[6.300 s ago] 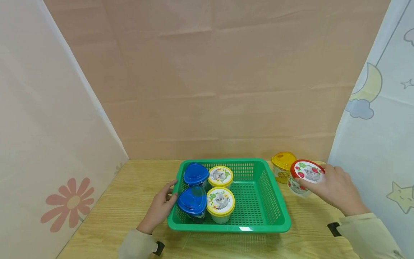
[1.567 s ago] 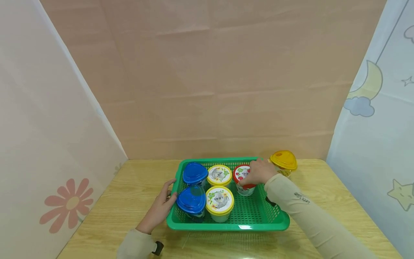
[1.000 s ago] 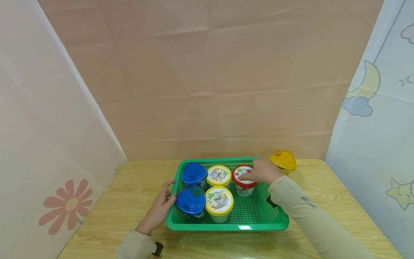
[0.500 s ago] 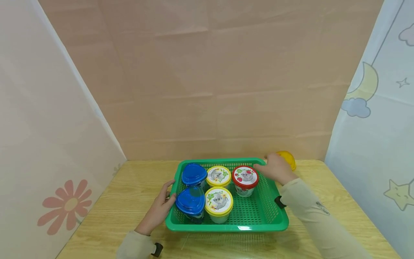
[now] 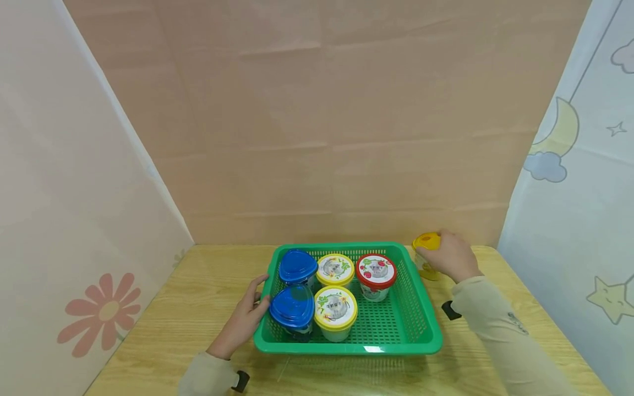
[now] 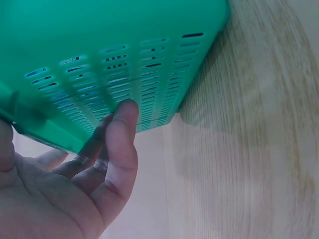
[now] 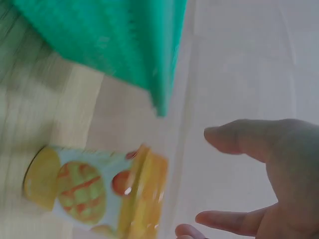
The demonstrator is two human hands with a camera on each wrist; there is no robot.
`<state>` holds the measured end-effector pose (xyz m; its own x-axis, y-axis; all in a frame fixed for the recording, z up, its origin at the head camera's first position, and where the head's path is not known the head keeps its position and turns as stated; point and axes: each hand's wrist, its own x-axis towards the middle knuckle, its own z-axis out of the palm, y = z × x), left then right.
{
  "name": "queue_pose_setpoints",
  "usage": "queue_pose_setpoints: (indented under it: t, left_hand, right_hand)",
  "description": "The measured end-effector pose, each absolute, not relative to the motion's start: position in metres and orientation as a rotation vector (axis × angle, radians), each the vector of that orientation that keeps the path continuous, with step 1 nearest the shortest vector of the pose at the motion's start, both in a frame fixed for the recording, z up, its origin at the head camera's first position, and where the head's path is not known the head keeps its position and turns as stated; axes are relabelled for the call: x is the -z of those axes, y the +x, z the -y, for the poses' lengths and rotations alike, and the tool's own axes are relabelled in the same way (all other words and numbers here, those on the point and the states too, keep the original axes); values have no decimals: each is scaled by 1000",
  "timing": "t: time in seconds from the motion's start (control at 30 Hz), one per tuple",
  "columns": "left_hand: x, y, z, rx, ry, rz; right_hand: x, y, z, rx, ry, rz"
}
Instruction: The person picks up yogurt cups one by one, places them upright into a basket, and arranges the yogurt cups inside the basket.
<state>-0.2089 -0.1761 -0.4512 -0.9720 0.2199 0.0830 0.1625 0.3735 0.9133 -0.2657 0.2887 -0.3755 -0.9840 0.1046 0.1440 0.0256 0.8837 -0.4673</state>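
Observation:
A green plastic basket [image 5: 346, 347] stands on the table, its slotted outer wall [image 6: 119, 84] filling much of the left wrist view. My left hand [image 5: 245, 316] holds its left rim, with fingers [image 6: 122, 154] curled against the outer wall. To the right of the basket, a cup with a yellow lid [image 5: 427, 241] stands upright. My right hand [image 5: 454, 257] is at this cup, partly covering it in the head view. In the right wrist view the thumb and fingers are spread apart above the yellow-lidded cup [image 7: 94, 191], with a gap between them and the lid.
Inside the basket are two blue-lidded cups [image 5: 293, 303], two cups with yellow-rimmed white lids [image 5: 335, 308] and a red-rimmed cup [image 5: 376, 269]. The wooden table [image 5: 163, 330] meets a tan backdrop [image 5: 317, 137], with printed cloth on both sides.
My right hand carried the red-rimmed cup from the table into the basket's back right, let it go, then moved right to the yellow-lidded cup. My left hand stayed at the rim.

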Motion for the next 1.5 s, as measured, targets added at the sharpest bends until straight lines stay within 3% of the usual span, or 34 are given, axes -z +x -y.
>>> queue_pose_setpoints:
  t: [0.73,1.5]
  left_hand:
    - [454,-210,178,-1708,373,-2541]
    - [454,-210,177,-1706,351,-2542]
  right_hand:
    - [417,-276,-321,-795,-254,2878]
    - [432,-284,-325,-875,-203,2830]
